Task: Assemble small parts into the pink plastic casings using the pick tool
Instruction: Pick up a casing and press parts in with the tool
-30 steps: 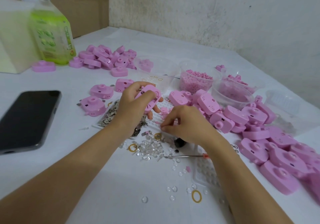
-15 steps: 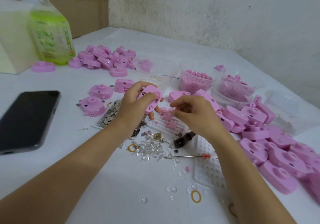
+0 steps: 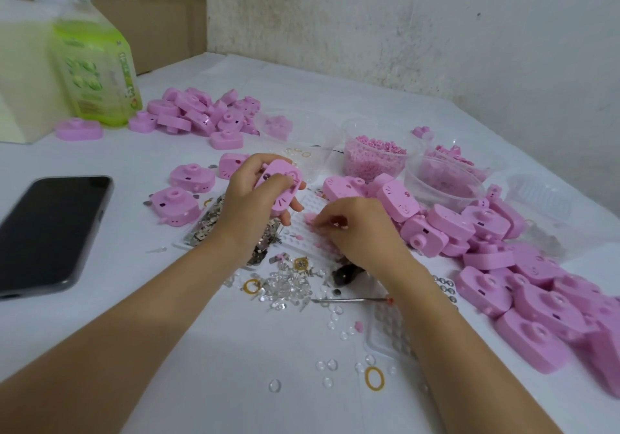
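Note:
My left hand [image 3: 251, 209] grips a pink camera-shaped casing [image 3: 280, 185], held up above the table with its flat back toward me. My right hand [image 3: 355, 229] is down on a white dimpled tray [image 3: 303, 232] that carries small pink parts [image 3: 310, 218], its fingertips curled together on them. Whether a part is pinched between them is hidden. The pick tool [image 3: 350, 300], a thin metal rod with a red tip, lies loose on the table beside my right wrist.
Pink casings are heaped at right [image 3: 523, 266] and at the back left [image 3: 201, 115]. Tubs of pink bits [image 3: 375, 155] stand behind. A black phone [image 3: 50, 229] lies at left, a green bottle [image 3: 94, 64] behind it. Clear lenses, metal clips and yellow rings litter the near table.
My right hand rose toward the casing half a second ago, then dropped back onto the tray of pink parts. The left hand kept the casing nearly still.

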